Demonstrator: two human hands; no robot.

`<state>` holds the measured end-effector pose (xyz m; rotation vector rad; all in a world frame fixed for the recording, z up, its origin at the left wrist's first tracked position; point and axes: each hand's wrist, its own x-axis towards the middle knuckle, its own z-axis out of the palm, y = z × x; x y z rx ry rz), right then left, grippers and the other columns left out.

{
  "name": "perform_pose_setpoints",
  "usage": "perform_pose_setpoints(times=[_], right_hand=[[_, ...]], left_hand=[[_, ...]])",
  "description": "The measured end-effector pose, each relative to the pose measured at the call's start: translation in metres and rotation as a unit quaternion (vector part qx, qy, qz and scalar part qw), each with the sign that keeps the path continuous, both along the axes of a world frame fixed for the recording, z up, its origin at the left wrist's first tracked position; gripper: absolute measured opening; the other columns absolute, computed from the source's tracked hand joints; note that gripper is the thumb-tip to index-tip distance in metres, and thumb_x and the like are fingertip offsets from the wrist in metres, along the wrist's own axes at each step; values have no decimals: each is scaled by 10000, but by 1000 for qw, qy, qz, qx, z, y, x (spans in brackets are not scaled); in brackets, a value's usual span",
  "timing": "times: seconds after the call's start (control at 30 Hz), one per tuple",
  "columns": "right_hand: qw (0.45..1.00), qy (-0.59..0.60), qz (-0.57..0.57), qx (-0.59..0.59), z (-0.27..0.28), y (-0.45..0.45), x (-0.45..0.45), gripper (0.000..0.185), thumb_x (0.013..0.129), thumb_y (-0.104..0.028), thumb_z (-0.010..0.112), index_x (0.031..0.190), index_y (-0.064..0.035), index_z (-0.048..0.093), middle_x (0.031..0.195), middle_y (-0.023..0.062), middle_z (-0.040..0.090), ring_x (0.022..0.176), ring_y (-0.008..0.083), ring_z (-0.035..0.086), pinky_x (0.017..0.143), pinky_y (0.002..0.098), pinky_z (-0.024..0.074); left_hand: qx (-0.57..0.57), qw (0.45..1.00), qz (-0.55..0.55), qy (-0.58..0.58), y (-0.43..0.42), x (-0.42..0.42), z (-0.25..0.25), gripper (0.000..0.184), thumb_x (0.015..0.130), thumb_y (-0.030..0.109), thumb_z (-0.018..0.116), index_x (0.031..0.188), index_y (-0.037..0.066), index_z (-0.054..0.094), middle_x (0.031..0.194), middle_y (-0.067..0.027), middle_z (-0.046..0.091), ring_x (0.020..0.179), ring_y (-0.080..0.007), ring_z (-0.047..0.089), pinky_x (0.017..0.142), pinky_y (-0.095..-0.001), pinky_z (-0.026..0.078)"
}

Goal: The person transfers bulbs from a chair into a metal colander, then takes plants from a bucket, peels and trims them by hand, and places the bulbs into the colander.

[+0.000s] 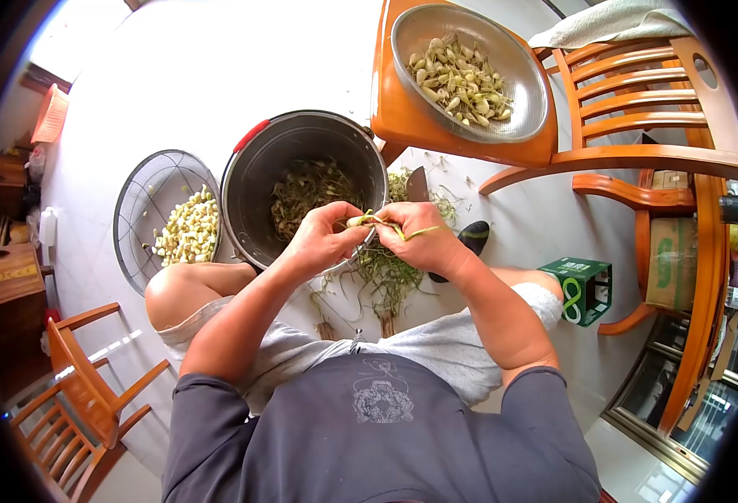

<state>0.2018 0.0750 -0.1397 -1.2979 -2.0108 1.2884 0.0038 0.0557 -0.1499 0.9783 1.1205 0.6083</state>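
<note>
Above the near rim of the dark bucket (pixel 256 180), the left hand (pixel 323 239) pinches a pale bulb (pixel 356 221) and the right hand (pixel 428 248) its green stem (pixel 420 232), apparently cleaning it. The next move seems to call for holding the bulb steady while drawing the stem away.

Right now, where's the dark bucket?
In the head view, the bucket stands just left of centre, right of the wire basket, partly hidden by the left hand.
</note>
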Motion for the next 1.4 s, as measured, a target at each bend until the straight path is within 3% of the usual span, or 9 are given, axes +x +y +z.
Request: perform_pose_setpoints(times=[0.07, 0.47, 0.57, 0.7, 0.93, 1.03, 1.07, 1.3, 1.4], right_hand=[[996, -2, 17, 82, 2, -2, 0, 114, 803, -113, 626, 853, -15, 655, 778, 189, 628, 725, 361, 619, 648, 402, 504], [973, -45, -92, 206, -13, -17, -12, 104, 765, -95, 629, 727, -15, 572, 691, 180, 594, 642, 335, 601, 592, 404, 492], [984, 36, -171, 23, -17, -15, -5, 116, 758, -96, 631, 707, -1, 589, 693, 199, 617, 620, 316, 618, 594, 364, 505], [906, 193, -300, -227, -15, 13, 38, 111, 807, -96, 614, 788, 1, 665, 712, 57, 648, 497, 97, 548, 448, 257, 436], [977, -112, 2, -180, -20, 3, 73, 419, 799, -143, 640, 1212, -76, 633, 852, 82, 669, 779, 155, 603, 742, 291, 500], [997, -26, 46, -61, 1, 0, 68, 441, 797, -152, 675, 1225, -59, 620, 987, 107, 651, 882, 174, 608, 783, 297, 501], [990, 49, 52, -118, 15, -2, 64, 447, 800, -151, 705, 1224, -46, 611, 1072, 120, 623, 960, 188, 608, 826, 306, 495], [994, 91, 59, -19, 8, -10, 47, 275, 854, -38, 639, 1128, -15, 660, 943, 89, 632, 846, 146, 602, 730, 264, 483], [995, 97, 23, 8, 7, -13, 45, 187, 857, -13, 605, 1026, -3, 684, 840, 81, 642, 740, 142, 604, 660, 261, 479]], left_hand=[[8, 1000, 7, -13, -2, 0, -3, 199, 883, 161, 661, 993, 2, 612, 640, 21, 553, 526, -25, 478, 463, -194, 364], [58, 995, 83, 13, -8, 22, -4, 172, 883, 180, 663, 841, 24, 602, 682, 29, 557, 594, -9, 446, 499, -194, 367], [73, 994, 85, -3, -12, 27, -3, 150, 899, 152, 644, 827, 43, 570, 661, 42, 532, 551, -12, 443, 463, -184, 335], [20, 991, 82, -107, -16, 20, 17, 123, 915, 106, 611, 832, 47, 541, 656, 36, 524, 520, -27, 442, 448, -179, 325], [-21, 991, 19, -131, -6, 14, 18, 204, 918, 117, 622, 1091, 8, 611, 717, 18, 556, 550, -20, 448, 468, -170, 337], [0, 998, -32, -57, -5, 18, 13, 201, 916, 146, 634, 1059, 5, 634, 714, 28, 564, 565, -12, 453, 478, -174, 346], [12, 998, -52, -27, -5, 20, 12, 202, 915, 156, 638, 1047, 4, 642, 715, 32, 567, 572, -9, 457, 482, -176, 349], [86, 988, -101, 73, -7, 32, 10, 233, 910, 195, 648, 1033, -3, 648, 724, 38, 574, 612, -1, 465, 500, -183, 355], [11, 996, -86, -10, -7, 30, 12, 232, 933, 231, 627, 1007, 12, 638, 704, 27, 565, 574, -12, 459, 484, -185, 346]])
